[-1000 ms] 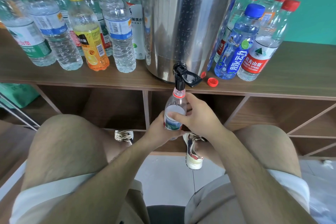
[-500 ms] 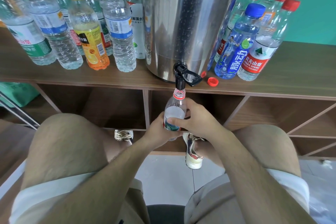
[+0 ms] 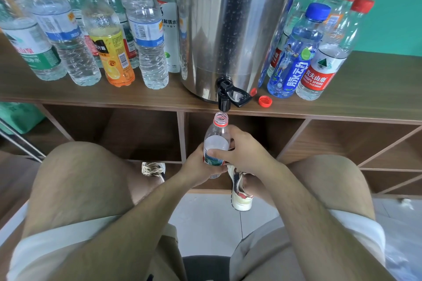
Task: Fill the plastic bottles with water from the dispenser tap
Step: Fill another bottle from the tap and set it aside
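Observation:
A small clear plastic bottle (image 3: 215,141) with a red neck ring and no cap stands upright just below the black tap (image 3: 225,96) of the steel dispenser (image 3: 230,23). Its open mouth sits a short gap under the spout. My left hand (image 3: 198,167) grips the bottle's lower body from the left. My right hand (image 3: 242,150) wraps around its label from the right, thumb across the front. A loose red cap (image 3: 265,101) lies on the shelf right of the tap.
Several capped bottles (image 3: 146,36) stand on the wooden shelf (image 3: 365,98) left of the dispenser, several more (image 3: 319,52) to its right. Open cubbies (image 3: 137,134) lie below the shelf. My knees and shoes flank the hands above a tiled floor.
The bottle has dropped slightly, so its mouth now sits a little below the spout instead of right up against it. Both hands moved down with it.

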A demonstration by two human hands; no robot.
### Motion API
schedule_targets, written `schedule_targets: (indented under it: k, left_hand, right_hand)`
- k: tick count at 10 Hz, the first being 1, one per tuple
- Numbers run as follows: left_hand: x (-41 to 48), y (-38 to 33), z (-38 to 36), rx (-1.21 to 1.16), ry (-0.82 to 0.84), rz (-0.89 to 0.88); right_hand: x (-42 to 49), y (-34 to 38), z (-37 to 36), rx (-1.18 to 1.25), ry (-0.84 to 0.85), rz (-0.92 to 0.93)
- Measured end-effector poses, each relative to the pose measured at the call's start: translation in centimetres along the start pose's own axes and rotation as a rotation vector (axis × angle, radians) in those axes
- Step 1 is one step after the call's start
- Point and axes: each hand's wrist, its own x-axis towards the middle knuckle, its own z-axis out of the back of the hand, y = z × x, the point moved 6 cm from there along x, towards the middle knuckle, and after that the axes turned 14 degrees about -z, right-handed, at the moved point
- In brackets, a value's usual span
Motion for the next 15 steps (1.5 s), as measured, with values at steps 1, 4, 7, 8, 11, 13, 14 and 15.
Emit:
schedule_targets:
  k: [1,4,7,8,11,13,14,15]
  left_hand:
    - [0.1,-0.1,-0.1,-0.006,0.007,-0.003]
    - [0.1,-0.2,-0.2,-0.007,0.021,-0.004]
    - [0.1,-0.3,-0.2,0.009,0.032,0.0]
    - [0.1,-0.3,-0.2,0.018,0.027,0.006]
    - [0.0,-0.4,-0.2,0.032,0.033,0.005]
    - [0.0,-0.3,-0.3,0.043,0.054,0.001]
    - [-0.1,-0.3,-0.4,0.035,0.058,0.006]
    - [-0.1,-0.3,-0.4,0.034,0.058,0.01]
  right_hand:
    - [0.0,0.0,0.1,0.003,0.0,-0.002]
    - [-0.2,0.1,0.4,0.008,0.015,-0.002]
    - [0.0,0.1,0.2,0.005,0.017,-0.005]
    - [0.1,0.0,0.2,0.002,0.014,-0.007]
    - [0.5,-0.4,-0.1,-0.01,0.009,0.003]
    - [0.9,-0.7,-0.4,-0.008,0.006,0.007]
    - [1.1,-0.9,-0.6,0.0,0.005,0.014]
    - [1.4,-1.2,-0.7,0.003,-0.001,0.012]
